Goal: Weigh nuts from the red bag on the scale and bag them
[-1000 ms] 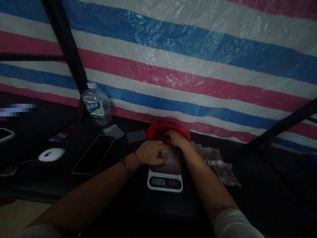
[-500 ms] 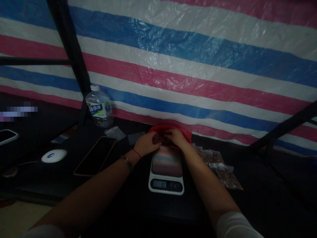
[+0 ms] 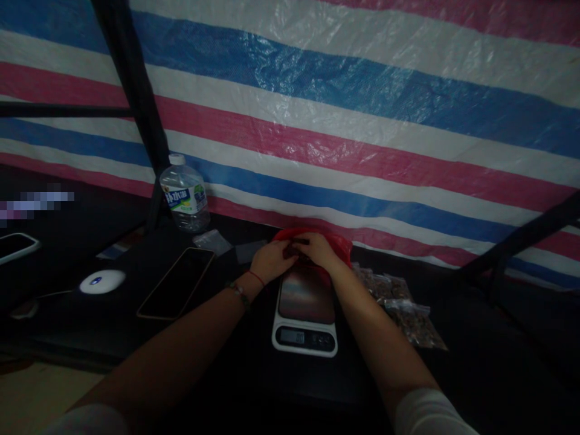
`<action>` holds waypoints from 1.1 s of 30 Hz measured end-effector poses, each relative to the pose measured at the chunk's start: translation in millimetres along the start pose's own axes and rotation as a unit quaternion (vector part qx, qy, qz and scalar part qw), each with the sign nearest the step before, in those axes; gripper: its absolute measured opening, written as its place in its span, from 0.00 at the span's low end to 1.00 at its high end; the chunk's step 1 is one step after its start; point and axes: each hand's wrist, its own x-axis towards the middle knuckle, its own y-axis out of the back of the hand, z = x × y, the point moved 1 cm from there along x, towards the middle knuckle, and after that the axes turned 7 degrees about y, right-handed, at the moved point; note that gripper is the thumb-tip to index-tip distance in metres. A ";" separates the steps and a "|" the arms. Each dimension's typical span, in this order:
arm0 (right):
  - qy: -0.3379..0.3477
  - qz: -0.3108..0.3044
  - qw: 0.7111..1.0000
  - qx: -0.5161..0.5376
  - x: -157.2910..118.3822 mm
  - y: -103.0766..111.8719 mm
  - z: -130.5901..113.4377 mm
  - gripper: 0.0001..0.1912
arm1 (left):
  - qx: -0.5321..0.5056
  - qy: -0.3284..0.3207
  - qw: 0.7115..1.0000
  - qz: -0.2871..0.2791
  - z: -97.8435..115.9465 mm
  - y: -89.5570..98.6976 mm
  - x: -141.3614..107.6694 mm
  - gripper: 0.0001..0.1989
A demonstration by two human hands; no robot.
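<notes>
My left hand (image 3: 272, 260) is closed over the near left side of an open red plastic bag (image 3: 342, 244), behind the scale. Its fingers curl round something dark or see-through that I cannot make out. My right hand (image 3: 317, 249) reaches in from the right, fingers bent and pinched close to the left fingertips. Small dark brown bits seem to lie between the two hands, too dim to name. Just below the hands sits a white kitchen scale (image 3: 305, 341), its display reading near zero and its plate bare.
Several small zip bags of brown pieces (image 3: 417, 323) lie to the right. On the left are a phone (image 3: 176, 284), clear empty bags (image 3: 212, 241), a large plastic bottle (image 3: 185, 196) and a white round device (image 3: 102, 281). A striped plastic sheet (image 3: 317, 139) hangs behind.
My right hand has moved slightly left, so its fingers now meet those of my left hand. The reddish see-through thing at my left fingers shows less. The view has shifted a little.
</notes>
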 end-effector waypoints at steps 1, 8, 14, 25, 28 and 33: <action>0.002 -0.012 1.000 0.006 -0.1 -0.2 -1.1 0.09 | 0.002 0.001 1.000 0.000 0.2 -0.4 0.1 0.20; 0.005 0.005 1.000 0.016 -0.3 0.0 -3.9 0.15 | 0.014 0.025 1.000 -0.011 0.4 -0.7 0.0 0.21; -0.024 0.028 0.985 0.170 -1.5 -9.5 1.1 0.25 | 0.006 0.037 0.999 -0.018 2.2 -1.2 -0.9 0.19; -0.026 -0.103 0.981 -0.160 -8.3 -4.5 14.1 0.16 | -0.018 0.071 0.997 0.003 3.7 6.0 -4.7 0.17; -0.002 -0.135 0.975 -0.175 -10.0 -13.5 15.6 0.17 | -0.023 0.080 0.997 -0.001 3.5 6.1 -4.9 0.17; -0.007 -0.145 0.980 -0.136 -8.8 -10.0 17.8 0.13 | -0.026 0.080 0.996 -0.004 2.1 6.6 -5.7 0.18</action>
